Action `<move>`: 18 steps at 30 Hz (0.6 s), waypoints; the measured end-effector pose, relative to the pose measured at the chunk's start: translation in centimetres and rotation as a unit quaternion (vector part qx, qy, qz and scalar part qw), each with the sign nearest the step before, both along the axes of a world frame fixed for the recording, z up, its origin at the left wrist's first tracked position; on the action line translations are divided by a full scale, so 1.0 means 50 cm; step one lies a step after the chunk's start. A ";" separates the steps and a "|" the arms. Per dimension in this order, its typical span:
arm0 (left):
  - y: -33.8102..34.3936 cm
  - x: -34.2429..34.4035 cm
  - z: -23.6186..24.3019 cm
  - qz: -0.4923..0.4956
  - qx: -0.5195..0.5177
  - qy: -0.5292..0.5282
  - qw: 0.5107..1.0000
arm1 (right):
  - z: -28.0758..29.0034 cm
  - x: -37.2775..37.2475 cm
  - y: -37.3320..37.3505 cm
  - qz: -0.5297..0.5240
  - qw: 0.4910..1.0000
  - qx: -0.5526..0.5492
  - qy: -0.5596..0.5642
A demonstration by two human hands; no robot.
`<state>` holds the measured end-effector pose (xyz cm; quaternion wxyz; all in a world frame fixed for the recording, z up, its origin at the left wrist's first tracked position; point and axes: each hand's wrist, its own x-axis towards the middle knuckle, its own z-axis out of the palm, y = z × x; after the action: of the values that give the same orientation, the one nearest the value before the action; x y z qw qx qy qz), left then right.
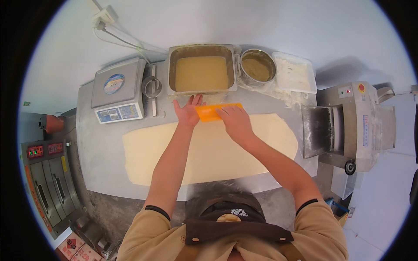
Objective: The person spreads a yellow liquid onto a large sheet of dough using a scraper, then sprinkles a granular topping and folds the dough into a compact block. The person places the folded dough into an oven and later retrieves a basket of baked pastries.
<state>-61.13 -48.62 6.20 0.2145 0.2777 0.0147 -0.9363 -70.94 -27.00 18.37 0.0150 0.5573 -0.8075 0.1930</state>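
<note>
A wide, flat sheet of pale dough (204, 152) lies across the metal worktable (104, 161) in front of me. Above its far edge, my right hand (236, 124) grips an orange dough scraper (208, 114) along its right part. My left hand (188, 112) is open, palm up and fingers spread, right beside the scraper's left end; whether it touches the scraper I cannot tell. Just beyond both hands stands a deep steel pan (172, 87) holding a yellowish mixture (201, 73).
A round steel pot (273, 69) and a white tray of flour (295, 75) stand right of the pan. At left are a scale (117, 89) and a metal ring (152, 87) beside a flat bar. A dough-rolling machine (355, 124) borders the table's right end; an oven (50, 182) stands lower left.
</note>
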 end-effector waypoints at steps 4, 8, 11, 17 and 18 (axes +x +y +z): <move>0.023 0.057 0.051 0.042 -0.069 -0.077 0.994 | -0.083 -0.085 0.169 -0.028 0.999 0.030 -0.013; 0.082 0.306 0.029 0.096 -0.259 -0.253 0.927 | -0.106 -0.098 0.103 0.007 0.996 0.083 -0.014; 0.208 0.495 0.030 0.111 -0.309 -0.388 0.861 | -0.114 -0.075 -0.042 0.118 0.990 0.074 -0.023; 0.482 0.774 0.010 0.081 -0.256 -0.530 0.804 | -0.146 0.022 -0.258 0.200 0.962 0.187 -0.021; 0.528 0.822 -0.008 0.088 -0.248 -0.533 0.804 | -0.152 0.032 -0.264 0.197 0.962 0.184 -0.031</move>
<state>-20.01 -22.23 5.79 0.3318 0.6676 -0.3103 -0.5898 -69.36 -40.19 10.77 -0.1512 0.6925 -0.7031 0.0577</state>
